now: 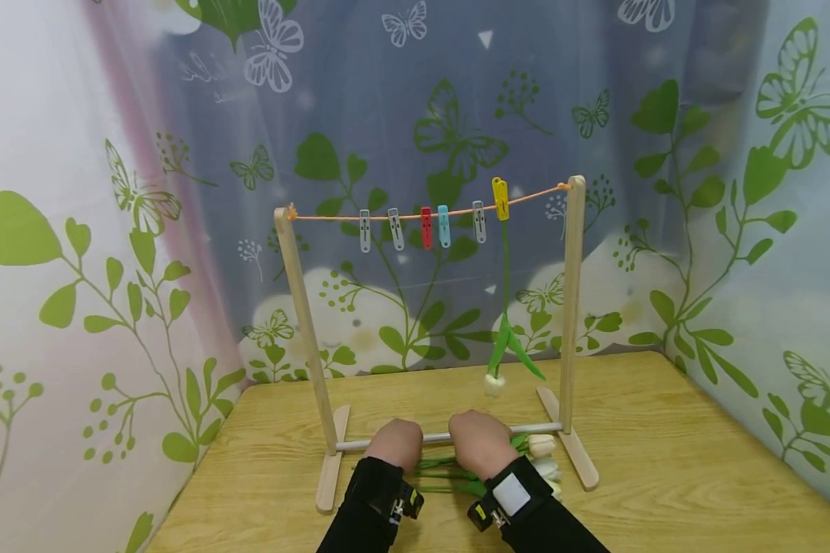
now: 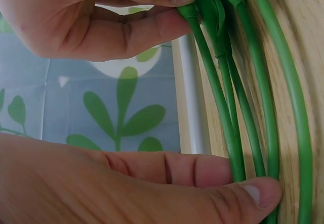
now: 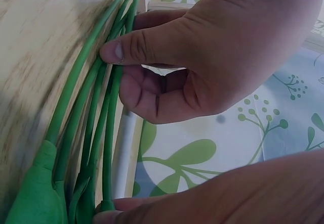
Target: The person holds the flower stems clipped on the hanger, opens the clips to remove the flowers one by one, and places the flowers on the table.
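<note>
Several artificial tulips with white heads (image 1: 542,445) and green stems (image 2: 296,113) lie on the table below the rack's crossbar. My left hand (image 1: 396,444) pinches several of the stems between thumb and fingers. To its right, my right hand (image 1: 480,444) pinches one stem at the base of its leaves, as the left wrist view shows. Above, a yellow clothespin (image 1: 501,200) on an orange string grips the stem of another white tulip (image 1: 494,384), which hangs head down.
The wooden rack has a left post (image 1: 306,330), a right post (image 1: 572,307) and a metal crossbar (image 1: 532,429) near the table (image 1: 664,461). Grey clothespins (image 1: 365,230), a red clothespin (image 1: 426,228) and a light blue clothespin (image 1: 444,226) hang along the string. Patterned curtains (image 1: 387,115) surround the table.
</note>
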Demonstrator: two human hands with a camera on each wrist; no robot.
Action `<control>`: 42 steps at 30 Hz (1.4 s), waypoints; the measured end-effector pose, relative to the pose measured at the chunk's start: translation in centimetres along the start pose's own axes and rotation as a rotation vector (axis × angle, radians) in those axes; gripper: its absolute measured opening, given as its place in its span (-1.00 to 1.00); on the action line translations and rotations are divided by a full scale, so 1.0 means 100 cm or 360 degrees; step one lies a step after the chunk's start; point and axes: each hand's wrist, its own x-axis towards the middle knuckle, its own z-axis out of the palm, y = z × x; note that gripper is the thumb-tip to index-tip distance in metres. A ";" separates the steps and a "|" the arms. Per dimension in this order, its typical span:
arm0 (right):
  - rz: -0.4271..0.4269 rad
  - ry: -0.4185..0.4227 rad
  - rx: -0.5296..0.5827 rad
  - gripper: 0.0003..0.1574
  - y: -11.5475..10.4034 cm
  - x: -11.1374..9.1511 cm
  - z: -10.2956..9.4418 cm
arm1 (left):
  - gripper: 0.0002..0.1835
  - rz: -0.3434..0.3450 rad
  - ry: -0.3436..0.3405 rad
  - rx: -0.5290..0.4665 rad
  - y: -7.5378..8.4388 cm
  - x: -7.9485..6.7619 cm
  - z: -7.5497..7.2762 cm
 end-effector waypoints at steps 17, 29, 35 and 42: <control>-0.0033 -0.0058 -0.0028 -0.57 0.000 -0.003 0.001 | -0.36 -0.0040 -0.0102 -0.0135 0.007 -0.007 -0.012; -0.0072 -0.0018 -0.0075 -0.57 0.001 -0.003 0.002 | -0.36 -0.0039 -0.0098 -0.0135 0.008 -0.009 -0.013; -0.0079 -0.0024 -0.0095 -0.59 0.001 -0.002 0.001 | -0.35 -0.0033 -0.0097 -0.0126 0.008 -0.008 -0.013; -0.0093 0.0007 -0.0096 -0.59 0.000 -0.002 0.003 | -0.32 -0.0031 -0.0102 -0.0127 0.008 -0.008 -0.010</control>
